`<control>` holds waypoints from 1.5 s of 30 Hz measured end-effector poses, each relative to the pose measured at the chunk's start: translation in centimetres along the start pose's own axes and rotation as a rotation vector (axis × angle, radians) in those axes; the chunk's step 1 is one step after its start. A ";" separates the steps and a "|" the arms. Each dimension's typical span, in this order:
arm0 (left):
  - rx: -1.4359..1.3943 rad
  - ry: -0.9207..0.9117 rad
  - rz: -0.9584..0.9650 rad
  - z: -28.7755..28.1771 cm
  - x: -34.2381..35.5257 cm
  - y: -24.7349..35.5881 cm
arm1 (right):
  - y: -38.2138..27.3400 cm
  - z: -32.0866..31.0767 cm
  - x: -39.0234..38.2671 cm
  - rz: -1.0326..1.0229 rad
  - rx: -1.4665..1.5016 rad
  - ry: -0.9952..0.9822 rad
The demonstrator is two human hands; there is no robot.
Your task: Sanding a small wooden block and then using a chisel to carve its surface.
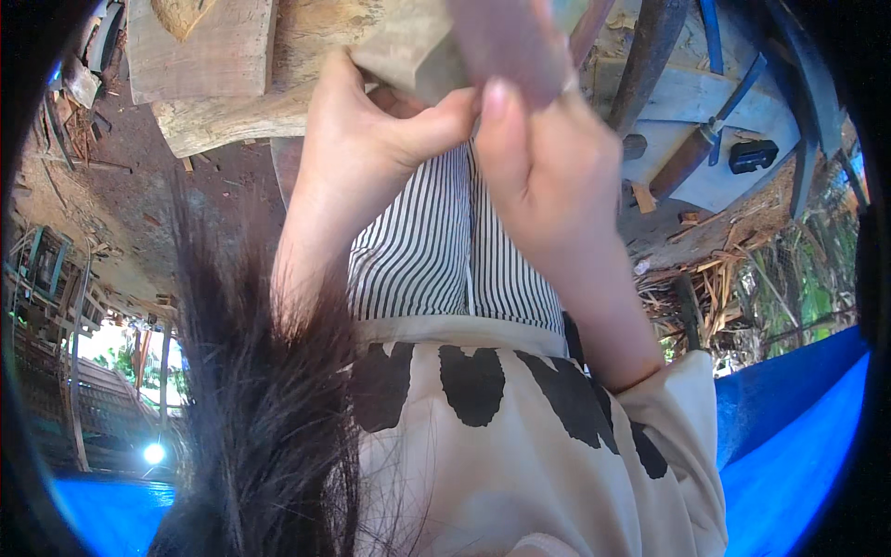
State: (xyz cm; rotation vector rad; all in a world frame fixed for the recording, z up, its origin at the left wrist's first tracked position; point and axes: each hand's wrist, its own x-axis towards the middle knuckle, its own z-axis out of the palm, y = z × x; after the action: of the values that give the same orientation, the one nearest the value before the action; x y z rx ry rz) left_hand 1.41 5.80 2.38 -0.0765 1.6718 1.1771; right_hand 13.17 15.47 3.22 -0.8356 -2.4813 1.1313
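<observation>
My left hand (371, 130) grips a pale wooden block (413, 56) at the top middle, its thumb pressed along the near edge. My right hand (557, 153) is closed on a flat reddish-brown strip (510, 46), with the thumb lying over its lower end. Motion smears the strip, so I cannot tell its exact kind. It overlaps the right side of the block, and the two hands nearly meet there. Beyond the picture's top edge, the far ends of both pieces are cut off.
A wooden board (204, 56) lies at the upper left on a rough timber slab (223, 125). To the right are a wooden-handled tool (687, 158), a small black object (754, 156) and a dark bar (650, 65). Wood scraps litter the ground; blue sheeting (789, 418) hangs at lower right.
</observation>
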 end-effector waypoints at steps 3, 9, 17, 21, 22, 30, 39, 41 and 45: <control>0.214 0.032 0.032 0.7 0.2 1.6 | -1.0 -1.2 1.8 0.336 0.162 -0.077; 0.483 0.053 0.126 1.4 -0.2 2.6 | -0.9 -2.8 2.8 0.452 0.174 -0.206; 0.504 -0.050 0.097 0.9 0.9 4.0 | 2.6 -1.8 2.4 0.147 0.101 -0.089; 0.580 0.002 0.153 0.6 1.3 3.3 | 2.9 -2.5 4.1 0.319 0.233 -0.097; 0.580 0.035 0.167 0.8 1.5 3.5 | 2.2 -2.7 4.4 0.368 0.243 -0.134; 0.470 -0.014 0.162 0.3 1.5 2.6 | 4.1 -3.6 5.5 0.719 0.398 -0.345; 0.356 -0.033 0.083 0.1 1.5 3.0 | 2.6 -3.5 5.9 0.440 0.366 -0.290; 0.418 -0.030 0.164 0.2 1.9 3.1 | 2.1 -3.5 6.5 0.553 0.365 -0.298; 0.159 -0.019 -0.005 0.4 1.5 3.0 | 3.5 -2.9 5.6 0.190 0.283 -0.173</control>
State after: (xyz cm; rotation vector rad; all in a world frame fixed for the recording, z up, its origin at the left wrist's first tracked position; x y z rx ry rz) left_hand -0.64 8.29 3.23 0.0290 1.7415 1.0343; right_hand 11.49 22.38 2.59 -0.9377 -2.3300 1.6388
